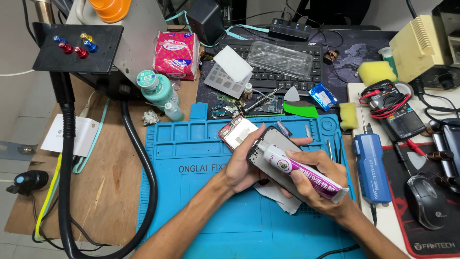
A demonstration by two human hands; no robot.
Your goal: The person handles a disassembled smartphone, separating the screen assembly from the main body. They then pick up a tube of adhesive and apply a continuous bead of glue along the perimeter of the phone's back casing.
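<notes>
Left hand [244, 165] grip closed around dark phone frame [268, 151], tilting it toward the nozzle. Right hand [314, 180] grip squeezes white-purple glue tube [299, 172] across it, above blue mat [201, 211].

Pretty cluttered bench here: a brown wooden tabletop [108, 177] with a blue silicone work mat [201, 211] laid over it, a dark desk pad [354, 48] further back, pale grey floor [12, 96] showing off the left edge. Lighting's bright and even.
</notes>
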